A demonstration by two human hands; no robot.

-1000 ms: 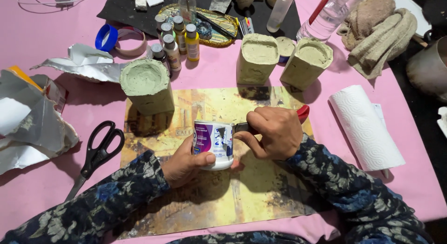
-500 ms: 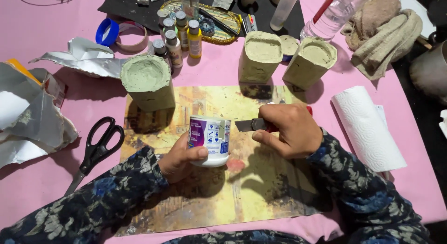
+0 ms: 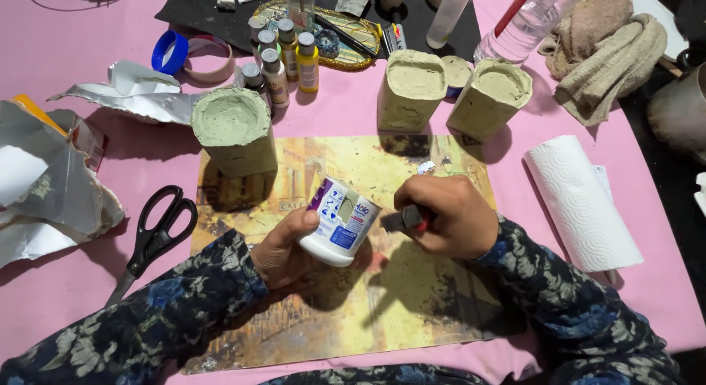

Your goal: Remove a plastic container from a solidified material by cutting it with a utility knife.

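Observation:
My left hand (image 3: 283, 245) grips a small white plastic cup (image 3: 340, 222) with a purple and blue label, tilted above the yellowed picture mat (image 3: 368, 311). My right hand (image 3: 445, 214) is closed around a small dark tool with a red handle (image 3: 413, 219), its tip close to the cup's side. A square hole shows in the cup's wall. Three grey-green clay-covered pots stand behind: one at the left (image 3: 235, 131), one in the middle (image 3: 412, 87), one to its right (image 3: 491, 94).
Black scissors (image 3: 154, 234) lie left of the mat. A paper towel roll (image 3: 581, 201) lies at the right. Paint bottles (image 3: 283, 61), tape rolls (image 3: 193, 58), torn foil packaging (image 3: 51, 186), a water bottle (image 3: 526, 21) and beige cloths (image 3: 607, 50) line the far side of the pink table.
My left hand has lifted and tilted the cup toward me and to the right. My right hand has moved down beside it with the tool.

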